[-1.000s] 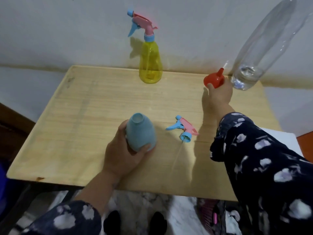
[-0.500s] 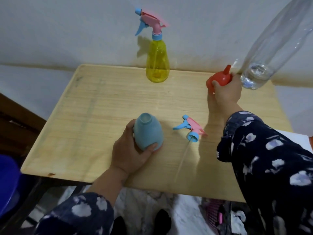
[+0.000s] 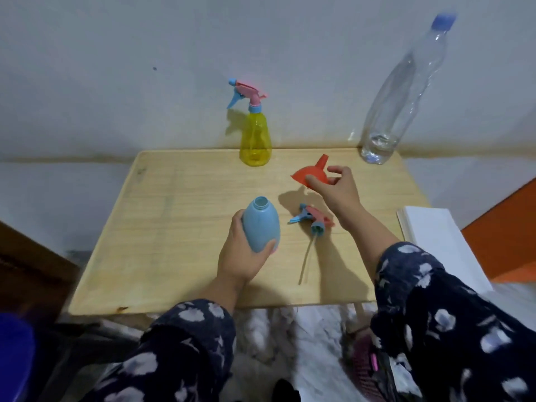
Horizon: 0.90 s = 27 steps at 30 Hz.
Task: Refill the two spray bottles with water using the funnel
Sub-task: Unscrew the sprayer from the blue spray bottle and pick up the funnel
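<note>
My left hand grips the lower body of a blue spray bottle standing upright on the wooden table; its neck is open, with no cap on. Its pink-and-blue trigger head with a long dip tube lies on the table just right of it. My right hand holds a red funnel above the table, spout pointing up and away. A yellow spray bottle with its trigger head on stands at the back edge.
A tall clear plastic water bottle with a blue cap stands at the back right corner, a little water in its bottom. A white box sits off the table's right edge, an orange surface beyond it. A wall runs behind the table.
My right hand has lifted the red funnel from beside the water bottle and carried it left and toward me. My left hand has kept hold of the blue bottle. The camera has tilted up.
</note>
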Tool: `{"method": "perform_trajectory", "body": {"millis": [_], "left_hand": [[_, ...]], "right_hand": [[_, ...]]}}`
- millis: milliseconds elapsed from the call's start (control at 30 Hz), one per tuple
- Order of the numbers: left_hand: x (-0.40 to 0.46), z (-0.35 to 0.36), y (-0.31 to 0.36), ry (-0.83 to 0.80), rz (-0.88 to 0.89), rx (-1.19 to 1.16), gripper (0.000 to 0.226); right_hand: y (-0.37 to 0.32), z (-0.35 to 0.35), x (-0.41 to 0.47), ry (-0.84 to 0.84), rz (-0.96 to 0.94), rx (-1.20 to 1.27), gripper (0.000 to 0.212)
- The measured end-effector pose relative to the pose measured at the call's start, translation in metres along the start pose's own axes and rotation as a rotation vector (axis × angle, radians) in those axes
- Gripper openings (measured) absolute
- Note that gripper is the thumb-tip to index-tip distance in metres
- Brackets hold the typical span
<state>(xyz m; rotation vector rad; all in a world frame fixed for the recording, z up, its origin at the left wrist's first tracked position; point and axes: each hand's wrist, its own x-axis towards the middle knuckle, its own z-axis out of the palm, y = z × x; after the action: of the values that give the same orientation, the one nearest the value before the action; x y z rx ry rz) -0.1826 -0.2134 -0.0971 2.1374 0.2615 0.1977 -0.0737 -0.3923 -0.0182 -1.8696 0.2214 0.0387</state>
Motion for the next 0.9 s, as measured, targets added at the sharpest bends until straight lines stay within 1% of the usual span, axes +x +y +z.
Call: {"method": "perform_trajectory", "body": {"millis": [133,233,333,433,600,800,900], "left_hand": [[0.001,-0.004,0.004,-0.083,-0.034,0.009,0.092],[0.005,-0.006,0.008,-0.069,-0.001,-0.013,0.096],[0.01,-0.006,0.011,-0.034,0.045,-0.01,0.088],[0.012,-0.005,0.01,-0.043,0.059,-0.001,0.081],[0.013,-0.005,0.009,-0.064,0.06,0.011,0.081],[0.016,-0.004,0.009,-0.077,0.051,0.027,0.083],[0.017,-0.005,0.009,-0.095,0.045,0.02,0.083]], "right_hand": [[-0.01,-0.001,-0.025,-0.026,0.02,0.039,0.05],[-0.015,-0.003,-0.036,-0.033,0.017,0.035,0.048],[-0.02,-0.005,-0.042,-0.074,0.022,0.017,0.049],[-0.025,-0.004,-0.047,-0.123,0.045,0.022,0.054],[-0.029,-0.001,-0.048,-0.169,0.167,0.132,0.054],[-0.043,-0.003,-0.048,-0.146,0.009,0.038,0.048],[-0.051,-0.004,-0.048,-0.167,-0.023,-0.001,0.043]]}}
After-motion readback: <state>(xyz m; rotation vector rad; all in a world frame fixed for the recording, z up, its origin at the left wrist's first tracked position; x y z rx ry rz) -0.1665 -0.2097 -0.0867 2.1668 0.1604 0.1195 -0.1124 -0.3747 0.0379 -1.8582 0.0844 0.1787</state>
